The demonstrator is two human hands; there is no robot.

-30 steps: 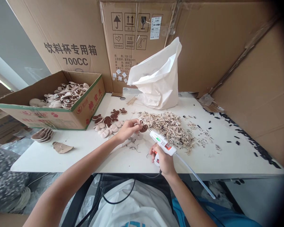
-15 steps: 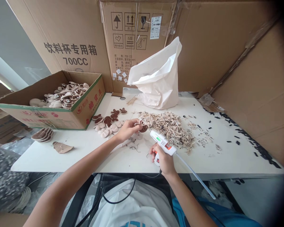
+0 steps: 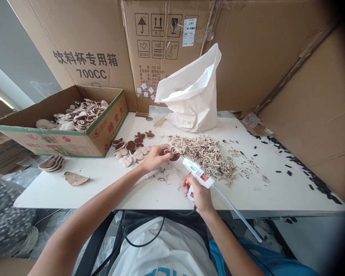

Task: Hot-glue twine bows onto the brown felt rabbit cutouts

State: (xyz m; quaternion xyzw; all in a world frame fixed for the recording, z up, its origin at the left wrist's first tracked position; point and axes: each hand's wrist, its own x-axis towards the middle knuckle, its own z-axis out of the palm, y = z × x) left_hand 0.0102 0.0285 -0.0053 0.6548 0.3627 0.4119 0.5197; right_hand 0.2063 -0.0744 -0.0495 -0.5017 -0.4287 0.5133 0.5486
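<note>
My left hand (image 3: 158,157) pinches a small brown felt piece with a cream edge (image 3: 174,155), holding it above the table. Wrapped around the handle of a white glue gun (image 3: 196,170) is my right hand (image 3: 199,193). The gun's nozzle meets or nearly meets the right side of the felt piece; I cannot tell whether they touch. A long glue stick (image 3: 238,212) sticks out of the gun's back end. Left of my left hand lie brown felt pieces (image 3: 130,146) and cream ones (image 3: 138,154). A heap of small cream loops (image 3: 209,155) spreads behind the gun.
An open carton (image 3: 57,143) full of felt pieces stands at the left. Beside it are a felt stack (image 3: 51,163) and a cardboard scrap (image 3: 75,179). A white bag (image 3: 195,111) stands at the back. Black bits (image 3: 310,178) lie along the right. Tall cardboard (image 3: 247,57) walls the table.
Hardly anything differs. Both hands keep their hold on the felt piece and the glue gun, in nearly the same place; the view has shifted very slightly.
</note>
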